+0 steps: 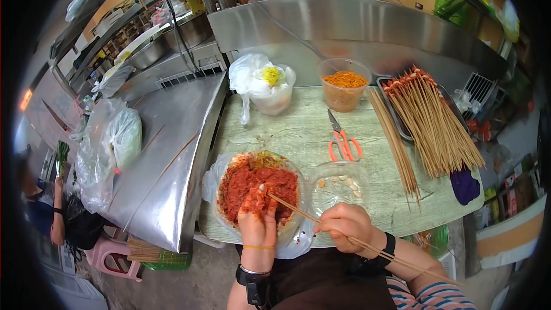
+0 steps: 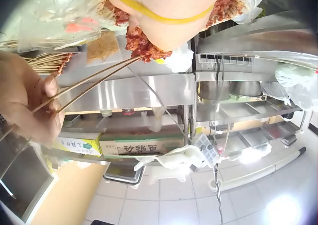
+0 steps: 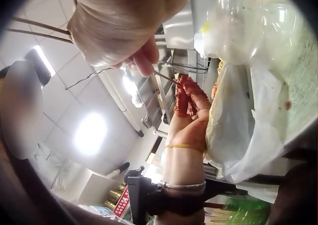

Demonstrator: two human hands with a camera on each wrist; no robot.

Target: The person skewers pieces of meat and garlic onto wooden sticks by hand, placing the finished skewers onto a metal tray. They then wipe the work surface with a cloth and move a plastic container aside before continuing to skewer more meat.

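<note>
A bowl of red marinated meat [image 1: 235, 186] stands at the table's front. Over it, my left hand [image 1: 258, 227] pinches red-coated meat between its fingertips, also seen in the left wrist view as a red piece [image 2: 144, 46]. My right hand [image 1: 347, 224], to the right, grips two thin wooden skewers [image 1: 298, 211], whose front ends meet the meat at the left fingers. The right wrist view shows the left hand [image 3: 191, 125] with red-coated fingers and my right hand [image 3: 119, 26] curled round the skewers. Whether the tips have pierced the meat is hidden.
A clear container with pale pieces [image 1: 336, 186] sits beside the bowl. Orange-handled scissors [image 1: 343, 140], loose skewers [image 1: 396, 143], a tub of orange shreds [image 1: 344, 89], a bagged bowl [image 1: 272, 100] and a tray of filled skewers [image 1: 430, 120] lie beyond. A person stands far left.
</note>
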